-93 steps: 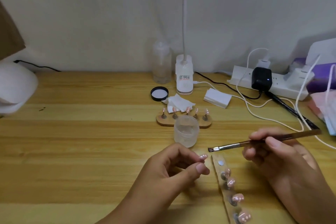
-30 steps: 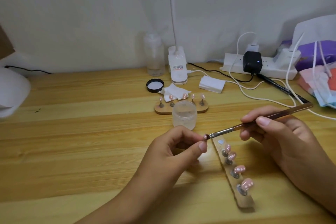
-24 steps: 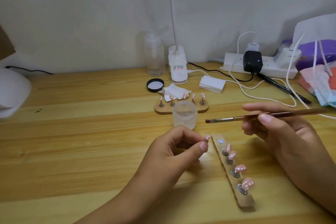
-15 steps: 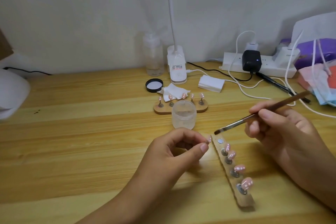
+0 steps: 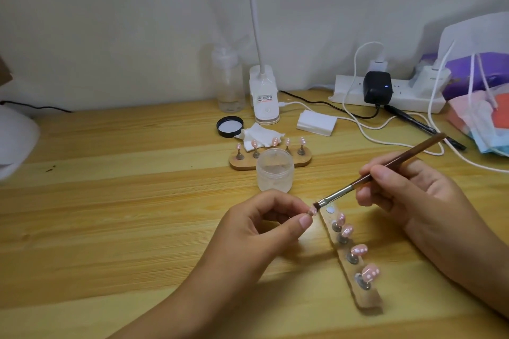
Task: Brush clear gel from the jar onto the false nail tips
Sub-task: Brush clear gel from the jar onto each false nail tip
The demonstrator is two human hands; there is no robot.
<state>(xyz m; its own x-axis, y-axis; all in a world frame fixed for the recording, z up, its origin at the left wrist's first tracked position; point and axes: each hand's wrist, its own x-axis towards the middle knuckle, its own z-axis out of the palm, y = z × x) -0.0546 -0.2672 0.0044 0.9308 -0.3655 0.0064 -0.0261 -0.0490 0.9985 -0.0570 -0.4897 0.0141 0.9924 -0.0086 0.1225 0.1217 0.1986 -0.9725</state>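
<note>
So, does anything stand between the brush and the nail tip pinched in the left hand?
Nothing visible does. The brush, held in the right hand, has its bristles right at the nail tip that the left hand pinches. The jar stands behind them and the wooden holder lies beside, both off the path.

Left hand [image 5: 261,228] pinches with curled fingers; right hand [image 5: 413,201] grips pen-fashion.

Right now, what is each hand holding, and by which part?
Left hand pinches a nail tip by its lower end, between thumb and forefinger. Right hand grips the brush on its handle, just above the ferrule.
</note>
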